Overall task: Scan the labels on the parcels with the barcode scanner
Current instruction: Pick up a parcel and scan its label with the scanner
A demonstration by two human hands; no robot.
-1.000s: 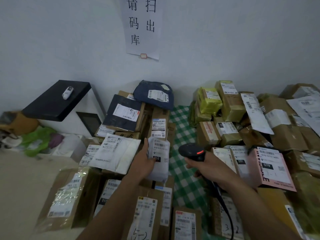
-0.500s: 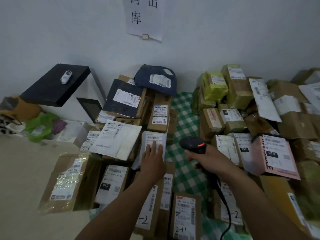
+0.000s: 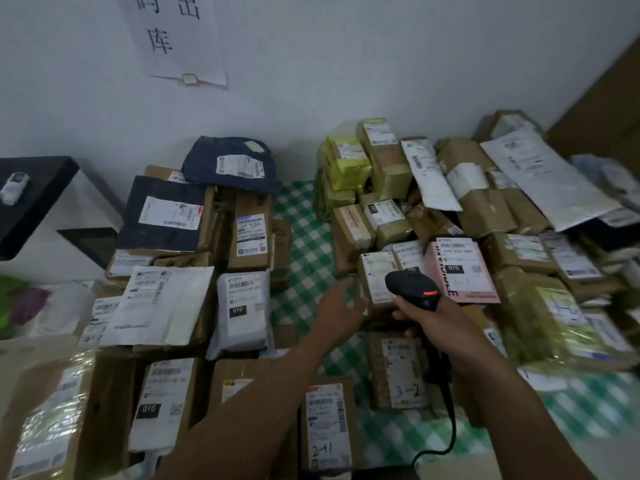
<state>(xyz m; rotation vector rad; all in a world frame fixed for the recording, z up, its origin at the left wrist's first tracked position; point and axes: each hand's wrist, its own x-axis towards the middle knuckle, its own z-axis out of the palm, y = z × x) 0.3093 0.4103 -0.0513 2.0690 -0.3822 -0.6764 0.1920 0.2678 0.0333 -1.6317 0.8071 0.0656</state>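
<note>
Green-white checked cloth (image 3: 304,237); pink parcel (image 3: 460,271); black scanner (image 3: 412,289).

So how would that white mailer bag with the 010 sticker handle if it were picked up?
The white mailer bag would probably flop, since its plastic is wrinkled and its lower end droops. Its glossy skin may be slippery in the fingers. It lies fairly flat, so it is likely light for its size.

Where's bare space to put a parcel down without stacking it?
The checked cloth shows bare in a strip between the left pile and right pile, and at the lower right past the box marked 3-2. Both piles are packed.
</note>
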